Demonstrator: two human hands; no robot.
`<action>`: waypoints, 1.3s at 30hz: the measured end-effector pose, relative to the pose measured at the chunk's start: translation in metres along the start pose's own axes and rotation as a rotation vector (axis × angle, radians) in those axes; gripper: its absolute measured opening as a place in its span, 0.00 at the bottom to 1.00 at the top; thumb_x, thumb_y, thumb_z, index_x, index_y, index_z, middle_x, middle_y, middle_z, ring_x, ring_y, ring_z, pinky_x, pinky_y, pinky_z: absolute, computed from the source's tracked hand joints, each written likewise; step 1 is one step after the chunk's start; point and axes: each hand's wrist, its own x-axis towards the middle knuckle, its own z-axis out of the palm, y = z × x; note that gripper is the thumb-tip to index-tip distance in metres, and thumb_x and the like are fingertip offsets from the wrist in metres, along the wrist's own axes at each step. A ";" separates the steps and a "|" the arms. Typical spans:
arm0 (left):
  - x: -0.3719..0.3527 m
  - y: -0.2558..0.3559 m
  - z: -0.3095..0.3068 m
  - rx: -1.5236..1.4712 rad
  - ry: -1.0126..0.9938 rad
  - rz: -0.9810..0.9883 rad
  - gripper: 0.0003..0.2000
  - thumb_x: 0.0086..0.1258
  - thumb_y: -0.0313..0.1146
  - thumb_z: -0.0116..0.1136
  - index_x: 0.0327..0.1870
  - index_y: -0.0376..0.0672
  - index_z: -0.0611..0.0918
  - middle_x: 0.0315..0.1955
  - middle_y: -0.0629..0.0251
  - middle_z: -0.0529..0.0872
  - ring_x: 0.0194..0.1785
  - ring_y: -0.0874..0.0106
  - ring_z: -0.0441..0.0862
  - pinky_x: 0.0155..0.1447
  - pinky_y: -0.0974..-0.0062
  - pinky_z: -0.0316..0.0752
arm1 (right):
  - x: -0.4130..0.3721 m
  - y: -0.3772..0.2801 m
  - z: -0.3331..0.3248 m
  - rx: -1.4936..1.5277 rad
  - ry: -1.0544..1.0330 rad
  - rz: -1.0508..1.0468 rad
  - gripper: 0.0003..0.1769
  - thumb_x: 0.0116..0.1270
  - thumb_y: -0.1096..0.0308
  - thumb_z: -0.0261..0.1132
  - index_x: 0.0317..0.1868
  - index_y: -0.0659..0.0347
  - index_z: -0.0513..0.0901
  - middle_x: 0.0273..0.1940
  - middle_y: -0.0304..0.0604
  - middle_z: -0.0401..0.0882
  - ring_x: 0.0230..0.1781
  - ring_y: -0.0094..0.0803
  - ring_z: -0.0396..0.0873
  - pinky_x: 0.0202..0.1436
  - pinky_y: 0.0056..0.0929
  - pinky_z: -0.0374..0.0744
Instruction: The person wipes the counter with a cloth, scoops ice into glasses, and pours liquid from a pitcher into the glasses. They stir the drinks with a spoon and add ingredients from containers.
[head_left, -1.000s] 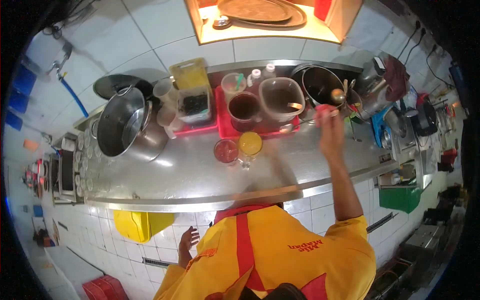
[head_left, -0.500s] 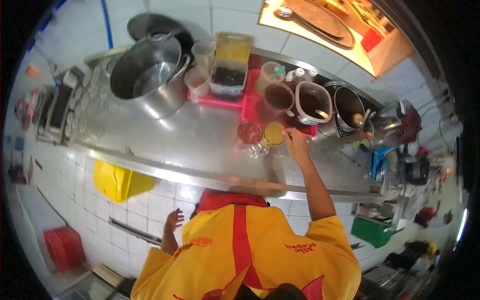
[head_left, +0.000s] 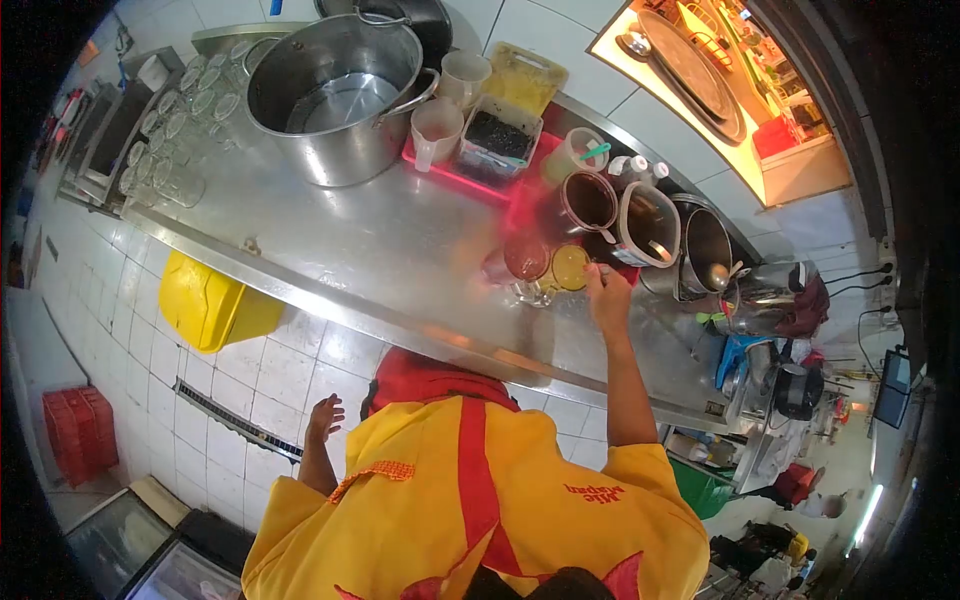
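My right hand is at the right rim of a glass mug of yellow drink, its fingers pinched together. Whatever they hold, if anything, is too small to make out. Touching or close beside that mug on the left stands a mug of reddish drink. Behind them are a jug of dark liquid and a square tub of dark liquid with a utensil in it. My left hand hangs by my side below the counter edge, fingers apart, holding nothing.
A large steel pot stands on the steel counter, with several upturned glass mugs left of it. A red tray carries plastic jugs and a tub of dark contents. A yellow bin is below.
The camera view has turned, so the counter appears more tilted. My right hand remains at the yellow drink's rim. My left hand still hangs low.
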 end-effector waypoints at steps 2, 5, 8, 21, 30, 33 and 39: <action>0.001 0.005 -0.003 0.006 0.014 0.008 0.25 0.72 0.59 0.48 0.58 0.50 0.78 0.48 0.60 0.84 0.50 0.64 0.81 0.54 0.54 0.71 | 0.001 0.003 0.002 0.139 0.112 0.062 0.15 0.72 0.63 0.62 0.38 0.69 0.85 0.28 0.45 0.84 0.28 0.26 0.80 0.34 0.28 0.76; 0.003 0.011 -0.008 -0.019 -0.023 0.022 0.29 0.70 0.61 0.50 0.62 0.48 0.76 0.55 0.56 0.80 0.57 0.59 0.77 0.60 0.51 0.69 | 0.000 0.000 0.002 0.094 0.039 0.058 0.16 0.71 0.62 0.63 0.39 0.70 0.85 0.30 0.48 0.86 0.30 0.27 0.82 0.36 0.29 0.78; 0.005 0.018 -0.009 -0.014 -0.022 0.040 0.30 0.70 0.62 0.50 0.62 0.48 0.76 0.54 0.55 0.80 0.57 0.59 0.77 0.61 0.51 0.69 | -0.001 -0.003 0.002 0.110 0.103 0.078 0.16 0.71 0.62 0.63 0.40 0.70 0.85 0.29 0.48 0.86 0.30 0.27 0.82 0.36 0.30 0.78; 0.012 0.013 -0.007 -0.023 -0.016 0.063 0.29 0.70 0.62 0.51 0.60 0.47 0.76 0.52 0.54 0.81 0.54 0.60 0.79 0.58 0.52 0.70 | 0.001 -0.009 -0.008 0.073 0.015 0.142 0.15 0.72 0.62 0.62 0.41 0.69 0.85 0.27 0.45 0.85 0.26 0.26 0.81 0.32 0.28 0.76; 0.009 0.009 -0.005 -0.047 -0.004 0.059 0.30 0.70 0.61 0.52 0.60 0.46 0.75 0.51 0.54 0.81 0.52 0.59 0.79 0.57 0.52 0.71 | 0.001 -0.005 0.000 0.118 0.162 0.029 0.13 0.74 0.64 0.61 0.39 0.67 0.85 0.22 0.35 0.77 0.21 0.20 0.73 0.26 0.24 0.71; 0.007 0.008 -0.004 -0.048 -0.006 0.053 0.29 0.70 0.60 0.52 0.61 0.46 0.75 0.52 0.54 0.81 0.53 0.59 0.79 0.58 0.51 0.71 | 0.001 -0.001 -0.002 0.024 -0.046 0.091 0.14 0.72 0.63 0.62 0.40 0.67 0.86 0.24 0.43 0.83 0.24 0.25 0.78 0.29 0.28 0.73; 0.009 0.007 -0.006 -0.056 -0.018 0.053 0.31 0.68 0.62 0.53 0.62 0.46 0.75 0.55 0.52 0.80 0.56 0.57 0.78 0.60 0.50 0.69 | 0.001 -0.001 -0.005 0.010 -0.081 0.066 0.15 0.72 0.61 0.61 0.40 0.66 0.86 0.26 0.43 0.83 0.25 0.27 0.79 0.30 0.29 0.74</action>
